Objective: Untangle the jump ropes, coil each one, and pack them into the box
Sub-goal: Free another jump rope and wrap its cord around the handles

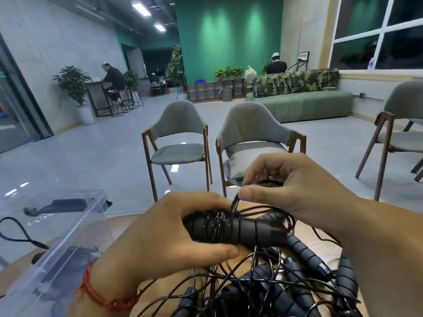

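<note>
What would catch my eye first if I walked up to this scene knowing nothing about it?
Most striking are the two hands at centre: the left hand grips a black handle bundle wound with cord, while the right hand pinches a cord loop just above it. Below them a tangle of jump ropes sprawls on the wooden table, with a clear plastic box at the left.

Two grey chairs [180, 143] — green sofa [299, 104]; potted plant [73, 83] left.
</note>
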Available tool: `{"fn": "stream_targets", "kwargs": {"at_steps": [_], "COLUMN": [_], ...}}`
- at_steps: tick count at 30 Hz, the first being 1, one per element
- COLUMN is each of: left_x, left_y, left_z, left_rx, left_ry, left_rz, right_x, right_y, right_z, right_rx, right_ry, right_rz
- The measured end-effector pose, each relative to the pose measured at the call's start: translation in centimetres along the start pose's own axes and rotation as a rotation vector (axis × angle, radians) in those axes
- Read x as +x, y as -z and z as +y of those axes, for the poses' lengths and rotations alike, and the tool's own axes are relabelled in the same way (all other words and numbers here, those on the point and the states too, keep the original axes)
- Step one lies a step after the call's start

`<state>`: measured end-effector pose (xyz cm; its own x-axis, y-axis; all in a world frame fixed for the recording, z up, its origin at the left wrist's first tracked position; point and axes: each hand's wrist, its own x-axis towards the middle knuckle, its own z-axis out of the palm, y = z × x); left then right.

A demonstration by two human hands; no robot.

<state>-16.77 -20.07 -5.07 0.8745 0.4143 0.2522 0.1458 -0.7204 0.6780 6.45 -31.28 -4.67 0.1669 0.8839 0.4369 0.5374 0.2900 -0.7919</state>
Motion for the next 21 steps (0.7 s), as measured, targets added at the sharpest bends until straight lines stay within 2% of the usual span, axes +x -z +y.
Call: {"fn": "stream_targets", "kwargs": {"at_steps": [3,5,7,9,11,12,14,18,21], "left_x": [-0.4,-0.4,-0.1,0.1,0.2,0.3,0.6,1.4,1.8], "left_y": [-0.1,-0.4,-0.6,-0.9,-1.2,-1.4,-1.6,-1.8,-1.9], "left_z": [0.4,0.5,0.3,0.1,0.1,0.1,0.2,-0.4,-1.0], "left_rx": [-0.104,-0.239,-0.323,-0.303,-0.258,-0.256,-0.285,-0.299,-0.319], "left_ry": [-0.035,-0.093,-0.134,-0.141,-0.119,-0.104,-0.076,-0.013,0.042], "left_rz": [-0.055,0.013,0.144,0.267,0.349,0.385,0.477,0.646,0.767], "right_x": [0.1,0.6,1.1,1.1,0.8,0.7,0.8,0.7,0.6], "right_y": [0.0,-0.2,-0.2,-0.4,-0.5,-0.8,-1.3,-2.2,-2.5], "right_z": [0.1,0.0,0.8,1.4,1.4,1.4,1.1,1.0,1.2], "right_rx": [0.194,0.253,0.05,-0.054,0.011,0.109,0.158,0.066,-0.129], "right_ry": [-0.111,-0.156,-0.163,-0.119,-0.113,-0.148,-0.197,-0.175,-0.153], "right_rz": [-0.174,-0.19,-0.115,-0.033,0.001,0.001,0.004,-0.038,-0.049]}}
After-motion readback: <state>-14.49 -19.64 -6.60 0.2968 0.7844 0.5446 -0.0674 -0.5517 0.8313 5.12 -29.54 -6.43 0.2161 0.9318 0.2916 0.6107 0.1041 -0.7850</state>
